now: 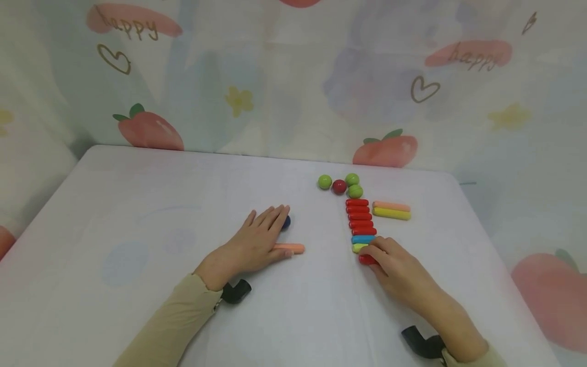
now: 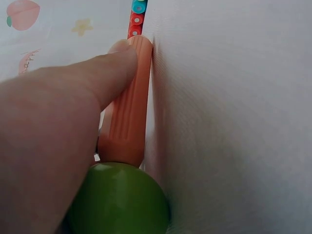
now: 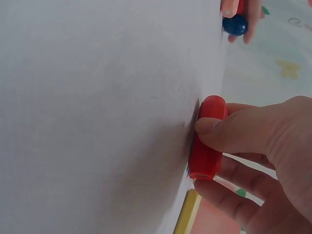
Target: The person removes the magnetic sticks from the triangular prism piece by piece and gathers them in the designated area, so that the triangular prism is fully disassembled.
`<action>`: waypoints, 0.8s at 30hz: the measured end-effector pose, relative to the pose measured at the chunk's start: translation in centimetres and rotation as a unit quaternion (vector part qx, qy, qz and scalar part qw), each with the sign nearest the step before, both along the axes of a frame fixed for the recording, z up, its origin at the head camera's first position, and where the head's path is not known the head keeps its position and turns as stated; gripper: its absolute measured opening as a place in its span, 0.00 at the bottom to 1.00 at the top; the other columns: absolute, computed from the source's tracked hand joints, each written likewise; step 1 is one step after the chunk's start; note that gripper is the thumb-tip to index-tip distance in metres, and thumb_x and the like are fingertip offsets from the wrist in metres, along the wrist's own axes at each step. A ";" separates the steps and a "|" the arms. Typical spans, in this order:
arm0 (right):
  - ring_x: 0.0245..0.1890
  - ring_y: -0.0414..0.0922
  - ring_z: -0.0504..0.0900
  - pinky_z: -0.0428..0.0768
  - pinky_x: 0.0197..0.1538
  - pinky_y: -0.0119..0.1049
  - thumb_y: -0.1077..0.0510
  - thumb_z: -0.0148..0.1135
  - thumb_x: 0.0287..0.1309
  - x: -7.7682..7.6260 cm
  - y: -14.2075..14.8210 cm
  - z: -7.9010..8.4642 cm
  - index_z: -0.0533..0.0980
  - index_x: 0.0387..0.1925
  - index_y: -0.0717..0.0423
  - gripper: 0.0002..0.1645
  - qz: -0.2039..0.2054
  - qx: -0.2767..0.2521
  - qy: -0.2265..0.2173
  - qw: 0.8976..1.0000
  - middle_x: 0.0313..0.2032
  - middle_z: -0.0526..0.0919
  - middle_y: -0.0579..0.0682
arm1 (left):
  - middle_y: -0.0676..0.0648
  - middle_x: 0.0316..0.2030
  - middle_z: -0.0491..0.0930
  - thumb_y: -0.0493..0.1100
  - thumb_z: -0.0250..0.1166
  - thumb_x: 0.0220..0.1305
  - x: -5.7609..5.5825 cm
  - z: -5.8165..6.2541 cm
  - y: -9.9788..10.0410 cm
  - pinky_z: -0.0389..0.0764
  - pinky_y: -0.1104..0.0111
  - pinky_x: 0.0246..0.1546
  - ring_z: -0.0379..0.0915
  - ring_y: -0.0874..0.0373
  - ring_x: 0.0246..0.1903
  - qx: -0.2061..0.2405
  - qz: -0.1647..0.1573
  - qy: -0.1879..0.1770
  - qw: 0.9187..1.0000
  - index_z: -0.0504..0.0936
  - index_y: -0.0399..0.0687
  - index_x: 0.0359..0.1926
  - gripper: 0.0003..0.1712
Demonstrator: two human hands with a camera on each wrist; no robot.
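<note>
My right hand (image 1: 398,270) pinches a short red stick (image 3: 206,141) between thumb and fingers, at the near end of a column of sticks. In that column a yellow-green stick (image 1: 358,248), a blue stick (image 1: 364,239) and several red sticks (image 1: 359,216) lie side by side. My left hand (image 1: 254,243) lies palm down with its fingers stretched out over a few pieces. Its thumb rests along a ribbed orange stick (image 2: 127,107), with a green ball (image 2: 119,200) at the stick's end in the left wrist view. A dark blue ball (image 1: 287,222) peeks out beside the fingertips.
Beyond the column sit green balls (image 1: 324,182) and a dark red ball (image 1: 339,186). Right of it, an orange stick (image 1: 391,206) lies against a yellow stick (image 1: 391,213). The white-covered table (image 1: 151,204) meets a printed cloth backdrop (image 1: 284,92).
</note>
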State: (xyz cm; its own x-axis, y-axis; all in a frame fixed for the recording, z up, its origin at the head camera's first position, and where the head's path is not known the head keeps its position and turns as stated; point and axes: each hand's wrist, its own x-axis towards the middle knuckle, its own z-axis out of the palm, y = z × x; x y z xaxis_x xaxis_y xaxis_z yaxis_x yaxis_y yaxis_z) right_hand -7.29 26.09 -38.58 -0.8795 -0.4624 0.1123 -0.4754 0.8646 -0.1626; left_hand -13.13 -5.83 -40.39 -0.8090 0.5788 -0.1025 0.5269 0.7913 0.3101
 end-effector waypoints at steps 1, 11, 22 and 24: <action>0.44 0.43 0.77 0.86 0.46 0.40 0.66 0.78 0.44 -0.1 0.0 0.0 0.81 0.45 0.52 0.23 0.002 -0.001 0.002 1.000 0.43 0.80 0.47 | 0.41 0.78 0.48 0.65 0.55 0.70 0.0 0.0 0.0 0.48 0.40 0.74 0.45 0.44 0.77 0.000 0.001 0.001 1.000 0.41 0.42 0.79 0.53; 0.43 0.43 0.78 0.86 0.46 0.42 0.64 0.80 0.42 -0.3 -0.3 0.1 0.80 0.43 0.51 0.23 -0.007 0.000 -0.001 1.000 0.41 0.80 0.47 | 0.41 0.78 0.49 0.65 0.55 0.70 0.1 -0.1 0.0 0.49 0.41 0.74 0.46 0.44 0.77 0.004 -0.004 0.003 1.000 0.41 0.42 0.79 0.52; 0.40 0.44 0.78 0.86 0.44 0.42 0.64 0.81 0.40 -0.6 -0.3 -0.1 0.81 0.40 0.52 0.23 -0.013 -0.006 0.022 1.000 0.38 0.80 0.47 | 0.41 0.78 0.49 0.64 0.55 0.70 0.1 0.0 0.0 0.49 0.41 0.74 0.46 0.44 0.77 0.006 0.002 0.004 1.000 0.41 0.42 0.79 0.52; 0.40 0.43 0.77 0.86 0.43 0.41 0.64 0.81 0.40 -0.6 -0.3 -0.2 0.81 0.40 0.52 0.22 -0.015 -0.006 0.025 1.000 0.38 0.81 0.47 | 0.41 0.78 0.49 0.64 0.55 0.70 0.1 0.0 0.0 0.49 0.41 0.74 0.46 0.44 0.77 0.006 0.002 0.001 1.000 0.41 0.43 0.79 0.52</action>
